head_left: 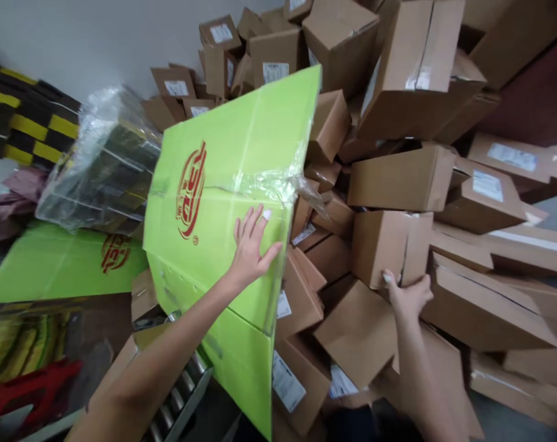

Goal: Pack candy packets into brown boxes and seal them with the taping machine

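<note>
Bare left forearm (163, 356) reached over a lime-green printed board (232, 166) at nine o'clock; brown carton (380, 242) at three.
Left hand (251, 245) lay spread on the board, likely light, stiff, best held by its edges; right hand (408, 296) touched the carton, its grip unclear.

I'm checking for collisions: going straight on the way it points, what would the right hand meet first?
Likely the taped cardboard carton directly ahead of the right hand, which seems to touch its lower edge, though depth is unclear.
</note>
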